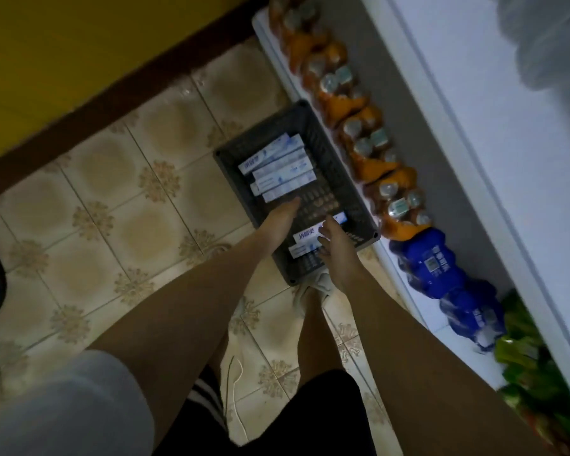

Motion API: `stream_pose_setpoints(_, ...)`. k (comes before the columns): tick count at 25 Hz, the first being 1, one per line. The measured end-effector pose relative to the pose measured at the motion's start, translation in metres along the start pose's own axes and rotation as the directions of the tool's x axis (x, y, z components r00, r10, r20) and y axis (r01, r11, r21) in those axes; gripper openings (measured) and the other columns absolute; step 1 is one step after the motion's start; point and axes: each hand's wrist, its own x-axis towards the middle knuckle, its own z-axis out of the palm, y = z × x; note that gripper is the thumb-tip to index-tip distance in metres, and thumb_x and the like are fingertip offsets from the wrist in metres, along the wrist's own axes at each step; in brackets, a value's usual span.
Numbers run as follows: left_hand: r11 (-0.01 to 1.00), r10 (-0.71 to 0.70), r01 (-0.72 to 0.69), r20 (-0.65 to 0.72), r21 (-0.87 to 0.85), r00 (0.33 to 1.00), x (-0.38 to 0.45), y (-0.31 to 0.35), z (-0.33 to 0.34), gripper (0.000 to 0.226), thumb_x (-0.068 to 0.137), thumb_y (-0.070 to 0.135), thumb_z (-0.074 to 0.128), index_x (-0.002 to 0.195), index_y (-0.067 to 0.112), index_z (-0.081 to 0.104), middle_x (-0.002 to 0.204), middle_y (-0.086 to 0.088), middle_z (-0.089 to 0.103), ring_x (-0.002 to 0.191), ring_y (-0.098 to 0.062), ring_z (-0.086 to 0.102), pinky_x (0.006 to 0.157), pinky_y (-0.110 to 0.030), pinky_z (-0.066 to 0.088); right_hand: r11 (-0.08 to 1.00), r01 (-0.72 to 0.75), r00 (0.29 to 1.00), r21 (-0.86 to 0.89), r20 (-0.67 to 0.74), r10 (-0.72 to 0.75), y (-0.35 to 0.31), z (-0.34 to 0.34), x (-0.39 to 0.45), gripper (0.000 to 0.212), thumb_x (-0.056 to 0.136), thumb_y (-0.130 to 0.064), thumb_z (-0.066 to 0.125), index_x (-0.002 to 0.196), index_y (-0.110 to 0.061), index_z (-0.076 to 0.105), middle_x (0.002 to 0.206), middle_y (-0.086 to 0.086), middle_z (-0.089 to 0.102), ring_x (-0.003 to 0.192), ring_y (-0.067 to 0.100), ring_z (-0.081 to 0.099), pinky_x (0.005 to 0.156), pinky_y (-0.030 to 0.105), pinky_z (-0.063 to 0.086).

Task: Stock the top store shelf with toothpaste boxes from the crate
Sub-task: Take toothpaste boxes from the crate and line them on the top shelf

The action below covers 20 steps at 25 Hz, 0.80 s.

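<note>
Head view, both hands' fingers straight over crate (313, 126)

White toothpaste boxes (278, 166) in the crate (336, 166) carry blue Chinese characters, too blurred to read for certain. The same blue print shows on a box (305, 237) beside the right hand (338, 245). The blue bottle pack (431, 258) bears a white label with unreadable characters and a code square.

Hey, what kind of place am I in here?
Most likely a small shop. Shrink-wrapped packs of orange drink bottles and blue bottle packs line a low white shelf, and a dark plastic crate of white toothpaste boxes sits on the tiled floor.
</note>
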Motion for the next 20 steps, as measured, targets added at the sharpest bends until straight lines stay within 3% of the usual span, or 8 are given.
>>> stream_pose_setpoints(2,0.991,-0.052,0.052,-0.002,0.123,0.999,0.070,-0.053,0.010,0.055,0.092,0.045,0.054,0.134,0.010,0.056,0.138,-0.007,0.054,0.129,-0.027,0.049,0.110,-0.039,0.038,0.994,-0.088,0.995,0.060,-0.034,0.090,0.037,-0.007,0.064,0.052,0.102,-0.043,0.042,0.146,-0.015,0.040,0.139,0.009,0.050,0.120,0.024,0.050,0.102,0.036,0.039)
stream_pose_setpoints(3,0.980,-0.068,0.064,0.016,0.187,0.998,0.100,-0.074,0.013,0.049,0.094,0.038,0.054,0.130,0.006,0.058,0.135,-0.012,0.056,0.127,-0.031,0.051,0.110,-0.041,0.038,0.990,-0.120,0.991,0.075,-0.044,0.124,0.053,-0.012,0.096,0.047,0.102,-0.040,0.045,0.141,-0.014,0.045,0.128,0.009,0.055,0.112,0.023,0.053,0.098,0.035,0.042)
stream_pose_setpoints(5,0.918,-0.040,0.021,0.039,0.396,0.998,0.147,-0.104,0.016,0.039,0.100,0.024,0.049,0.132,0.003,0.056,0.134,-0.015,0.057,0.125,-0.031,0.052,0.106,-0.035,0.039,0.982,-0.187,0.980,0.029,-0.066,0.188,0.077,-0.019,0.157,0.029,0.100,-0.034,0.051,0.118,-0.012,0.057,0.115,0.010,0.059,0.105,0.025,0.056,0.100,0.039,0.046)
stream_pose_setpoints(8,0.806,0.001,-0.026,0.043,0.592,0.999,0.218,-0.142,0.021,0.033,0.098,0.018,0.049,0.128,0.007,0.057,0.128,-0.014,0.060,0.120,-0.031,0.056,0.098,-0.034,0.042,0.966,-0.259,0.958,-0.023,-0.137,0.253,0.102,-0.033,0.236,0.016,0.096,-0.031,0.059,0.088,-0.017,0.056,0.117,0.015,0.061,0.106,0.025,0.059,0.102,0.042,0.048)
stream_pose_setpoints(10,0.740,-0.005,-0.038,0.062,0.671,0.998,0.260,-0.160,0.030,0.033,0.096,0.014,0.051,0.129,0.009,0.055,0.130,-0.014,0.059,0.122,-0.032,0.055,0.100,-0.035,0.044,0.952,-0.305,0.942,0.013,-0.140,0.304,0.112,-0.041,0.274,0.013,0.095,-0.029,0.060,0.089,-0.018,0.057,0.116,0.016,0.062,0.105,0.023,0.060,0.097,0.040,0.051)
stream_pose_setpoints(14,0.677,0.008,-0.028,0.030,0.736,1.000,0.316,-0.177,0.047,0.049,0.090,0.005,0.059,0.138,0.009,0.048,0.136,-0.015,0.055,0.125,-0.032,0.052,0.101,-0.036,0.043,0.939,-0.338,0.932,0.065,-0.114,0.344,0.132,-0.044,0.331,0.019,0.096,-0.027,0.060,0.107,-0.013,0.053,0.105,0.010,0.058,0.098,0.025,0.058,0.086,0.036,0.052)
stream_pose_setpoints(20,0.473,-0.006,-0.085,0.100,0.877,0.995,0.353,-0.198,0.061,0.057,0.085,0.019,0.070,0.137,0.014,0.047,0.133,-0.013,0.057,0.120,-0.032,0.056,0.095,-0.038,0.048,0.946,-0.305,0.929,0.105,-0.187,0.320,0.148,-0.042,0.374,0.040,0.090,-0.030,0.068,0.119,-0.004,0.059,0.106,0.014,0.068,0.085,0.023,0.066,0.068,0.035,0.057)
